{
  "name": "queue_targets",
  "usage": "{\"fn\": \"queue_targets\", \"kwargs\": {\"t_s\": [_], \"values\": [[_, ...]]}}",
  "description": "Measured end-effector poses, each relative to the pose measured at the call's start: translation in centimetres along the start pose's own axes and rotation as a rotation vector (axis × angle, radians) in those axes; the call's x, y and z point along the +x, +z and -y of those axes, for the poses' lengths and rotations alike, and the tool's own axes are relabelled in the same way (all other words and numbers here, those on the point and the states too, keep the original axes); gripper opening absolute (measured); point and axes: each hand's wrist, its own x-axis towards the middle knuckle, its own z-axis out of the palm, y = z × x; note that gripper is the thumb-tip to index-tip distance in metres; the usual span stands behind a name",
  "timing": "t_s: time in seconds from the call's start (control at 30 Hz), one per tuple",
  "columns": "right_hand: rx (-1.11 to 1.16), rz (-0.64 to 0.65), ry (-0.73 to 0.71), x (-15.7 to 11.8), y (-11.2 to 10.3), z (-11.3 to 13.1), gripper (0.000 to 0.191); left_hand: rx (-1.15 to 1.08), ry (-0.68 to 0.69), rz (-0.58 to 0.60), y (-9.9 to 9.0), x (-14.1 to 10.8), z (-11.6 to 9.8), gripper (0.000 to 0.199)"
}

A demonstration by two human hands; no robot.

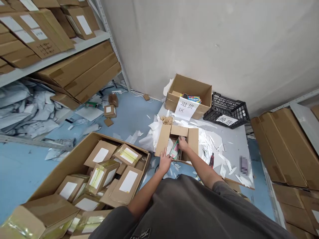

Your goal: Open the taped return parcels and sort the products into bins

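An open cardboard box [163, 141] stands on the grey table with its flaps folded outward. Inside it lies a flat green-and-pink packet [175, 151], tilted, with some white material beside it. My right hand [183, 144] reaches into the box, its fingers bent round the upper end of the packet; the fingertips are partly hidden. At the box's near left corner, my left hand [164, 162] rests with fingers stretched out, touching the edge close to the packet's lower end.
Behind the box are a larger carton [171, 101] with a handwritten sheet and a black plastic crate [228, 109]. Paper scraps [206, 142] litter the table [234, 142]. A big carton [93, 137] of taped parcels stands at left. Shelves [99, 38] flank both sides.
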Motion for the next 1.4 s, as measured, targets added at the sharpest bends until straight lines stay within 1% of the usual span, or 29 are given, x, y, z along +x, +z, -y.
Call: {"fn": "queue_targets", "kwargs": {"t_s": [0.1,0.17,0.2,0.27,0.33,0.4,0.47,0.5,0.53,0.6,0.67,0.7,0.73,0.77,0.83,0.87,0.9,0.93,1.0,1.1,1.17,1.2,1.27,1.33,1.4], "values": [[0.006,-0.158,-0.019,-0.4,-0.6,-0.8,0.082,-0.011,0.007,0.000,-0.2,0.1,0.3,0.019],[0.010,-0.266,-0.042,0.1,-1.8,-1.5,0.086,-0.004,0.014,0.010,-0.2,0.2,0.4,0.020],[0.012,-0.290,-0.045,0.8,-2.6,-1.8,0.087,0.001,0.017,0.020,-0.2,0.3,0.5,0.020],[0.022,-0.278,-0.027,2.6,-4.0,-2.2,0.088,0.001,0.020,0.040,-0.1,0.5,0.8,0.022],[0.038,-0.207,0.018,4.8,-5.2,-2.4,0.090,0.000,0.019,0.057,0.1,0.6,1.0,0.024],[0.050,-0.152,0.084,6.9,-5.9,-2.3,0.090,0.006,0.029,0.061,0.4,0.5,1.2,0.025],[0.057,-0.130,0.150,8.3,-6.1,-1.9,0.082,0.016,0.039,0.045,0.6,0.4,1.3,0.024],[0.061,-0.129,0.172,8.6,-6.1,-1.6,0.076,0.020,0.039,0.036,0.6,0.4,1.3,0.023],[0.065,-0.143,0.181,8.5,-5.9,-1.3,0.071,0.024,0.034,0.031,0.6,0.3,1.2,0.022],[0.070,-0.230,0.146,7.2,-5.1,-0.5,0.066,0.035,0.015,0.026,0.5,0.4,1.2,0.020],[0.089,-0.327,0.091,4.9,-3.5,0.3,0.065,0.043,0.002,0.034,0.4,0.6,1.2,0.021],[0.111,-0.327,0.095,3.6,-2.5,0.7,0.062,0.046,-0.003,0.037,0.3,0.8,1.2,0.021],[0.143,-0.276,0.135,2.5,-1.3,1.1,0.059,0.051,-0.005,0.037,0.2,1.0,1.2,0.021],[0.184,-0.170,0.216,1.6,-0.1,1.5,0.059,0.056,-0.001,0.037,0.2,1.2,1.3,0.021],[0.276,0.080,0.413,0.9,2.0,2.2,0.066,0.064,0.024,0.028,0.3,1.5,1.4,0.021],[0.316,0.173,0.498,1.0,2.9,2.4,0.074,0.066,0.039,0.020,0.4,1.7,1.5,0.021],[0.350,0.229,0.559,1.4,3.6,2.6,0.082,0.067,0.051,0.013,0.5,1.8,1.6,0.021],[0.375,0.255,0.592,2.1,4.2,2.8,0.088,0.070,0.057,0.007,0.6,1.9,1.7,0.021],[0.393,0.222,0.601,3.6,5.0,3.2,0.099,0.082,0.051,0.005,0.8,2.0,1.9,0.020],[0.358,0.079,0.617,5.7,5.7,3.9,0.111,0.101,0.032,0.020,0.8,2.1,1.9,0.021],[0.358,0.021,0.651,6.6,6.0,3.9,0.116,0.109,0.025,0.030,0.8,2.2,1.9,0.022],[0.376,0.023,0.669,6.9,6.0,3.7,0.117,0.115,0.023,0.034,0.8,2.2,1.8,0.023],[0.449,0.067,0.690,7.5,6.0,3.1,0.119,0.124,0.020,0.049,0.8,2.3,1.7,0.024],[0.530,0.115,0.700,7.9,6.0,2.6,0.124,0.129,0.012,0.062,1.0,2.3,1.7,0.023],[0.580,0.136,0.712,8.3,6.1,2.3,0.130,0.132,0.006,0.060,1.2,2.3,1.7,0.021]]}}
